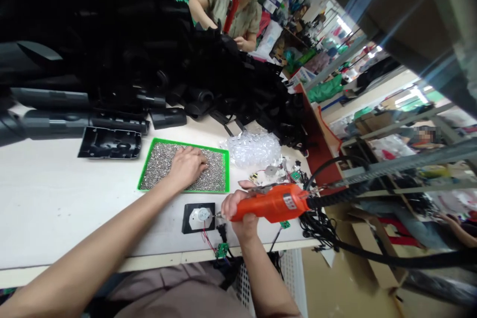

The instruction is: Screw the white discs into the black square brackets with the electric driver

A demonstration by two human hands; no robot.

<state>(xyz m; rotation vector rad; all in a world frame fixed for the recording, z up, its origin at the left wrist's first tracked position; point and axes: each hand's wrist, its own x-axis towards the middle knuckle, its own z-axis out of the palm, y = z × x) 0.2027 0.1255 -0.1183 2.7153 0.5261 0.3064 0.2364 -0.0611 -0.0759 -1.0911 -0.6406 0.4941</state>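
Observation:
My left hand rests palm down in a green tray filled with tiny metal screws. Its fingers are curled together at the screws; whatever lies between the fingertips is too small to make out. My right hand is wrapped round an orange electric screwdriver, held level with its bit pointing left. The bit's tip is beside a small black square part with a round whitish motor on it. Thin red wires run from the motor to a green circuit board at the table edge.
Black plastic housings are heaped across the back, with one open half shell left of the tray. A clear plastic bag lies right of it. Black cables tangle at the right edge. Another person sits opposite.

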